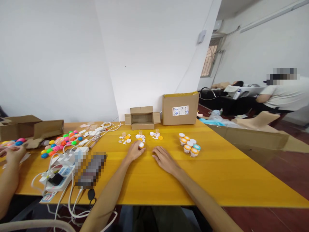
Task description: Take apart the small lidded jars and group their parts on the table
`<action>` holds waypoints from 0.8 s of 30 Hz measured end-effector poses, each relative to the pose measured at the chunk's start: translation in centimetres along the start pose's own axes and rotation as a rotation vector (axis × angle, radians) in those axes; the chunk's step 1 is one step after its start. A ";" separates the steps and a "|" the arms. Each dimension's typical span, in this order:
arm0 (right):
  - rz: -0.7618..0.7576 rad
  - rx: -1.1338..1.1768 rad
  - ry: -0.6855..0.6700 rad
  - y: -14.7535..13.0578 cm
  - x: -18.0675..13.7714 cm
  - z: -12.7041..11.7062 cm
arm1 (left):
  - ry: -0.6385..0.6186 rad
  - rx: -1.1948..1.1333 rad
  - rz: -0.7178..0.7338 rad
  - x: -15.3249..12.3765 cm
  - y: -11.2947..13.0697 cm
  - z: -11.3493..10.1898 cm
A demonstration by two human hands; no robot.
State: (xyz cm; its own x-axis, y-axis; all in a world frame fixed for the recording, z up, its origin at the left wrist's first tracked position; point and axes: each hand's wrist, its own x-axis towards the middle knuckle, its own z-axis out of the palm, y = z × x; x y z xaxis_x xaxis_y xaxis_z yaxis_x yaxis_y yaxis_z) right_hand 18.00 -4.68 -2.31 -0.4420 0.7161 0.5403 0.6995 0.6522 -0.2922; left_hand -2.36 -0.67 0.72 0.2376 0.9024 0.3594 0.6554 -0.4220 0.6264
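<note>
White-capped jar [141, 145] is pinched by left hand [133, 152]; right hand [164, 159] is laid flat, empty. Capped jars [190, 147] are grouped at 2 o'clock; loose caps [141, 137] at 12.

This is a plain workroom for handling small goods, not a home. Bare white walls [149, 48] and a dark red floor [295, 170] surround a long yellow table [217, 174]. Just beyond the left hand [135, 151] and right hand [164, 159] lie little heaps of plastic parts [141, 138] and lidded jars [190, 146]. Cardboard boxes [180, 109] stand behind them. Well to the left are coloured balls [61, 143] and a power strip [60, 180]; to the right is flattened cardboard [253, 137].
</note>
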 end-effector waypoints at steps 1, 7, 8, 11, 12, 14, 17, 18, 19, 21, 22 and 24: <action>-0.004 -0.005 -0.001 0.0 0.0 0.0 | 0.000 0.003 0.005 0.0 0.0 0.0; -0.036 -0.056 -0.016 -0.2 0.1 -0.3 | -0.056 -0.016 0.045 -0.1 0.0 0.0; -0.043 -0.059 -0.020 -0.3 0.1 -0.3 | -0.071 -0.028 0.047 -0.1 0.0 0.0; -0.066 -0.053 -0.035 -0.3 0.2 -0.2 | -0.081 -0.076 0.032 -0.2 -0.1 0.1; -0.069 -0.048 -0.042 -0.2 0.2 -0.1 | -0.073 -0.089 0.024 -0.2 -0.2 0.1; -0.064 -0.041 -0.060 0.0 0.2 0.2 | -0.062 -0.103 0.015 -0.2 -0.4 0.2; -0.036 -0.036 -0.101 0.5 0.4 0.8 | -0.055 -0.089 0.007 -0.1 -0.7 0.3; -0.028 -0.038 -0.118 0.7 0.5 1.1 | -0.048 -0.075 0.001 0.0 -0.9 0.3; -0.023 -0.040 -0.135 0.9 0.6 1.3 | -0.036 -0.055 -0.008 0.0 -1.0 0.3; -0.020 -0.044 -0.162 1.1 1.0 1.7 | 0.000 -0.002 -0.027 0.1 -1.3 0.4; -0.017 -0.042 -0.168 1.2 1.2 1.8 | 0.018 0.022 -0.033 0.2 -1.4 0.3; -0.005 -0.029 -0.172 1.3 1.7 2.1 | 0.053 0.054 -0.036 0.2 -1.6 0.3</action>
State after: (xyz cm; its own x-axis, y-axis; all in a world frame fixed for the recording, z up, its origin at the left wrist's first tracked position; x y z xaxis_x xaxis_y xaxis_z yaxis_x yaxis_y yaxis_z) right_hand 16.95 -2.05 -3.43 -0.5330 0.7466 0.3982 0.7119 0.6500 -0.2659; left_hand -3.17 0.22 -0.38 0.1760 0.9105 0.3742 0.7011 -0.3828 0.6016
